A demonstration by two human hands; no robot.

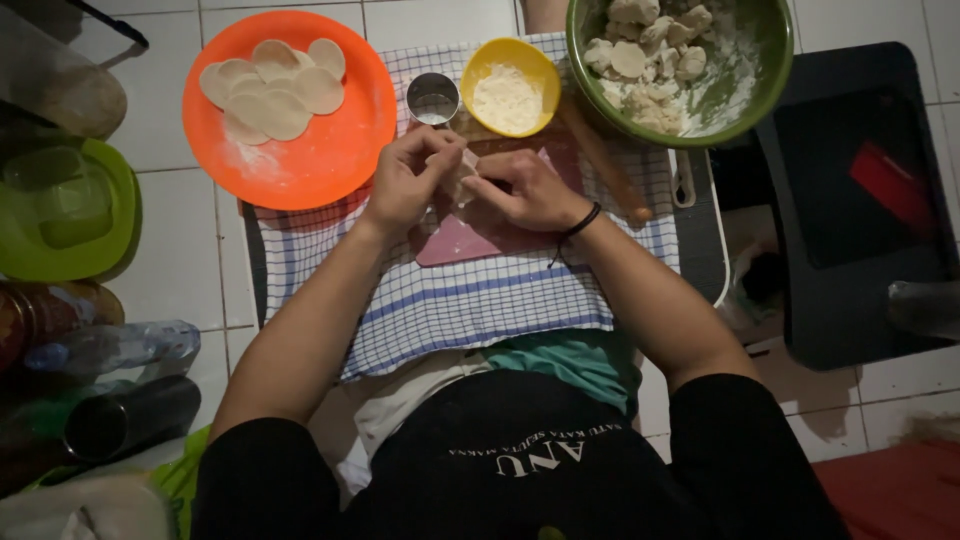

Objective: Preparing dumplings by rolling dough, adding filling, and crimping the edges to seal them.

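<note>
Closest to you, a blue-and-white checked cloth point(470, 300) drapes over your lap and the low board. On it, w/ a pink cutting mat point(470, 240) underneath, your two hands meet. Your left hand point(405, 180) has its fingers curled around a small pale piece of dough point(462, 172), thumb and forefinger pinched onto it. Your right hand point(530, 190), black band at the wrist, closes on the same piece from the other side, fingertips pressing its edge. So the dough sits between both hands, just above the mat, approx. mid-cloth.

Just beyond your knuckles: a round metal cutter point(433, 98), open end up, and beside it a yellow bowl point(510, 86) of white flour. A wooden rolling pin point(603, 160) lies diagonally to the right of your right hand.

Farther out, left, an orange plate point(330, 150) carries a pile of flat dough rounds point(272, 88), overlapping. Far right, a green bowl point(745, 110) holds floury dough lumps point(645, 50).
</note>
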